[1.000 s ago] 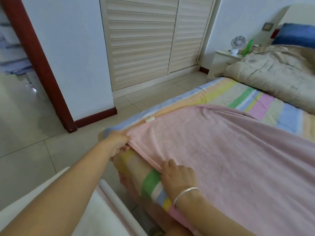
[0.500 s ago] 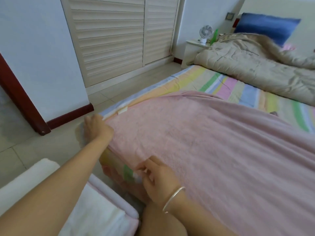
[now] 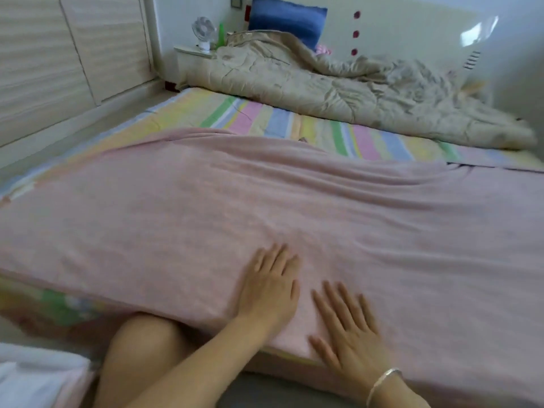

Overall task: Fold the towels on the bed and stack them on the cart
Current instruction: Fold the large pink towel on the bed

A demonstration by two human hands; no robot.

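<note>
Where half a sec ago the left hand (image 3: 268, 287) clutched the pink towel (image 3: 206, 207) at its corner and the right hand (image 3: 347, 334) pinched the near hem, both have let go now: palms down, fingers straight, flat on the cloth, side by side, not quite touching. Towel's spread wide over the bed (image 3: 53, 304), running off both ways from the hands, ripples beyond the fingertips & out to the right. Striped sheet (image 3: 265, 119) shows past the towel's far edge, beige quilt (image 3: 338, 89) further on. Silver bracelet (image 3: 382, 384) on the right wrist. Below-left of the left forearm: bare knee (image 3: 141, 348), then white folded towels (image 3: 32, 375).
</note>
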